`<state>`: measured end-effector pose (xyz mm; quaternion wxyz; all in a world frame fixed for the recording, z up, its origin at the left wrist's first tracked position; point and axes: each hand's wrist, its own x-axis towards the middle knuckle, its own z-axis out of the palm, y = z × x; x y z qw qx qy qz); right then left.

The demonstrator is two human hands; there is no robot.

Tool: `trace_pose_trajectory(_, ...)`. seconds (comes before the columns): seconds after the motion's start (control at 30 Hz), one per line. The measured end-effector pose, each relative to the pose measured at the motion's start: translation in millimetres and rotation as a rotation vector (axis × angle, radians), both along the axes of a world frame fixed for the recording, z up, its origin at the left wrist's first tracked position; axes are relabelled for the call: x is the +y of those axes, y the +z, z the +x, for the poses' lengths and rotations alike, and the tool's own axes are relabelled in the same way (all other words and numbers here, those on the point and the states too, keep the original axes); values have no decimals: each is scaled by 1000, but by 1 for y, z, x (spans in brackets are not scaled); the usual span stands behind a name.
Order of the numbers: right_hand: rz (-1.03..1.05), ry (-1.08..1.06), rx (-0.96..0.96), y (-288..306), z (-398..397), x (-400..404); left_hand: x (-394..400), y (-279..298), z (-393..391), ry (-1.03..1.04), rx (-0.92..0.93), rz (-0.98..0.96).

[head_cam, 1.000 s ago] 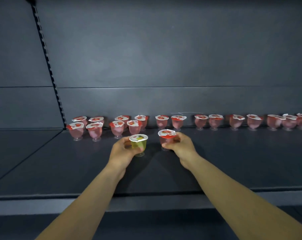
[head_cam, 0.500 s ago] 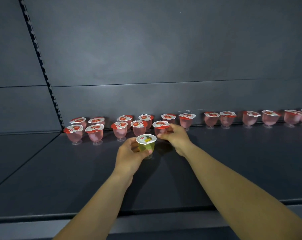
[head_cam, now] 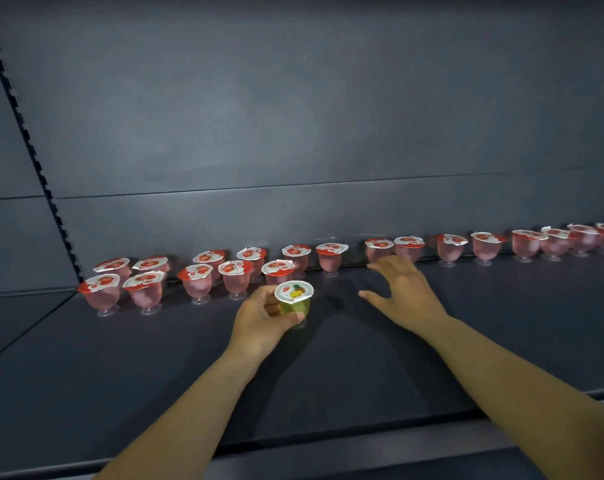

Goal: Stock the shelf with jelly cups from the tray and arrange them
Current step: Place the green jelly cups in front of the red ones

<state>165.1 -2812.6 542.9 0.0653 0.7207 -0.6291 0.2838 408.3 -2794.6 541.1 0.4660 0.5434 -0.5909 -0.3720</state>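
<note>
Yellow jelly cup [head_cam: 294,301] in left hand [head_cam: 259,318]

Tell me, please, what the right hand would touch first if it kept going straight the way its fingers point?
Probably the pink jelly cup in the back row just past the right hand, whose fingers spread toward it; depth is hard to judge.

Dim overall. Soft light falls from above and front, leaving a pale patch on the back panel [head_cam: 196,140]. Faint shadows spread on the shelf [head_cam: 501,323] under both forearms. Wide-angle bending at the edges (the slotted upright [head_cam: 27,140] leans and curves). Far-right cups [head_cam: 584,237] are smeared; slight blur throughout, no glare.
</note>
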Motion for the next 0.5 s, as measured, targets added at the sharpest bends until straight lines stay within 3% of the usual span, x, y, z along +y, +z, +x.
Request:
trace_pose_trajectory(0.23, -42, -19, -40, 1, -10, -7, -32, 1, -67, 63, -4, -43)
trace_pose_trajectory(0.5, -30, 8, -102, 0, -13, -14, -61, -1, -84, 121, -22, -62)
